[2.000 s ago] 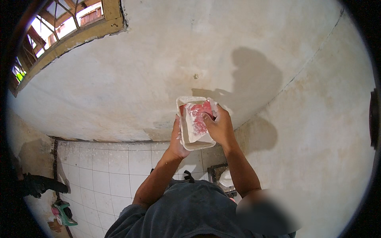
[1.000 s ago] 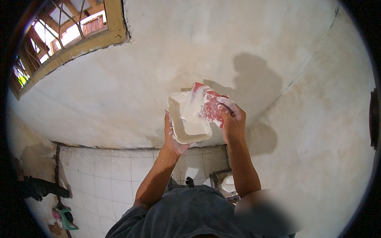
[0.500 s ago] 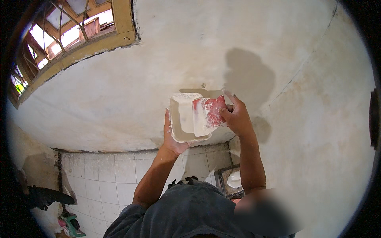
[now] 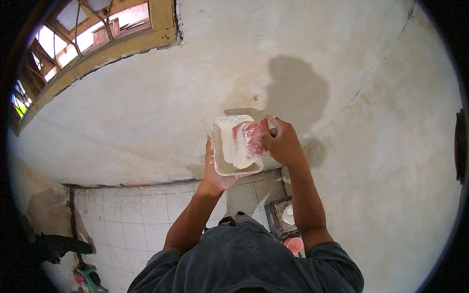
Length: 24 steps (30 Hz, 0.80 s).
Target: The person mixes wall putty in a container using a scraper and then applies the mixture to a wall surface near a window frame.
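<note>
My left hand (image 4: 217, 177) supports a pale rectangular plastic tub (image 4: 235, 172) from below and from its left side, the thumb running up along the wall. Whitish paste coats the tub's inside and rim. Closed around a flat red putty scraper (image 4: 256, 139) is my right hand (image 4: 285, 141), its fingers dusted white. White paste covers much of the scraper's blade, which reaches over the tub's right side and down into its opening. Part of the tub's right rim is hidden behind the scraper.
A plastered wall (image 4: 132, 112) stands in front, with a barred, wooden-framed window (image 4: 163, 36) at upper left. White floor tiles (image 4: 146, 207) lie below. Beside my right forearm are a dark-edged tray (image 4: 276, 222) holding a white item and a pinkish cup (image 4: 293, 244).
My right hand and the scraper have moved left, bringing the blade further over the tub. The tub sits slightly further right in the picture, and the view has shifted a little.
</note>
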Each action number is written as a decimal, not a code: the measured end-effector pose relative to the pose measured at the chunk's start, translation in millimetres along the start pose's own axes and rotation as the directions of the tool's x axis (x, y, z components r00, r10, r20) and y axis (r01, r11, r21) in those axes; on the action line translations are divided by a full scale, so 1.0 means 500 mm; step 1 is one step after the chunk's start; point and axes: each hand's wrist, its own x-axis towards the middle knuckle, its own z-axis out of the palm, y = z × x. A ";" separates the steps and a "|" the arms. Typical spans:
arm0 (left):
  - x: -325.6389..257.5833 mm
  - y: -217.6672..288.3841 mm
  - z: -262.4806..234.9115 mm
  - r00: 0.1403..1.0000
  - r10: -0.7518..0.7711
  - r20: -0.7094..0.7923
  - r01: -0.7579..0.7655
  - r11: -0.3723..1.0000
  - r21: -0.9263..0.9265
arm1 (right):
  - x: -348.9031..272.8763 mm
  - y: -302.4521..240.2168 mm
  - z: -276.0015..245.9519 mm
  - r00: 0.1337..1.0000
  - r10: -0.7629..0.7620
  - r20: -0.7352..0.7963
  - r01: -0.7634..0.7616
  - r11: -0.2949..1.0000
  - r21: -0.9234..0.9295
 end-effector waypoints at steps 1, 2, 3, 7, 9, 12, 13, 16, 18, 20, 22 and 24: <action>0.000 -0.001 0.001 1.000 0.003 0.001 -0.003 1.000 0.000 | 0.002 0.002 0.003 0.999 -0.031 -0.031 0.028 0.996 -0.082; -0.001 -0.001 0.004 1.000 0.001 0.008 -0.001 1.000 0.002 | 0.004 0.002 0.009 0.999 -0.033 -0.029 0.030 0.996 -0.083; -0.003 -0.001 0.005 1.000 -0.003 0.014 0.003 1.000 0.003 | 0.005 0.002 0.017 0.995 -0.094 -0.038 0.087 0.984 -0.157; -0.008 -0.001 0.014 1.000 -0.001 -0.029 0.002 0.999 0.045 | 0.002 -0.020 0.049 0.989 -0.148 0.015 0.148 0.961 -0.235; -0.012 0.000 0.014 1.000 0.005 -0.006 -0.005 1.000 0.007 | -0.006 -0.026 0.043 0.995 -0.100 -0.011 0.097 0.983 -0.154; -0.013 0.001 0.011 1.000 0.000 0.030 0.001 1.000 -0.031 | -0.014 -0.028 0.037 0.999 -0.023 -0.030 0.021 0.999 -0.050; -0.014 0.002 0.013 1.000 -0.003 0.029 0.004 0.999 -0.031 | -0.016 -0.028 0.037 1.000 0.003 -0.026 -0.004 1.000 -0.029; -0.010 0.003 0.020 0.999 -0.009 0.032 0.010 1.000 -0.026 | -0.012 -0.012 0.049 1.000 -0.014 0.015 0.016 0.994 -0.112; -0.009 0.003 0.022 1.000 -0.008 -0.009 0.008 1.000 0.000 | -0.012 0.002 0.057 1.000 -0.025 0.010 0.026 0.999 -0.035; -0.002 0.000 0.011 0.999 -0.005 -0.032 0.006 1.000 0.026 | -0.015 0.012 0.065 0.999 -0.037 0.006 0.037 0.998 0.043; 0.002 -0.001 0.004 0.999 -0.003 -0.054 0.006 0.999 0.051 | -0.021 0.019 0.068 0.999 -0.031 -0.025 0.037 0.955 0.293; 0.004 0.002 0.002 0.999 -0.029 -0.017 0.030 0.996 0.087 | -0.027 0.026 0.057 1.000 0.025 -0.019 -0.018 0.959 0.284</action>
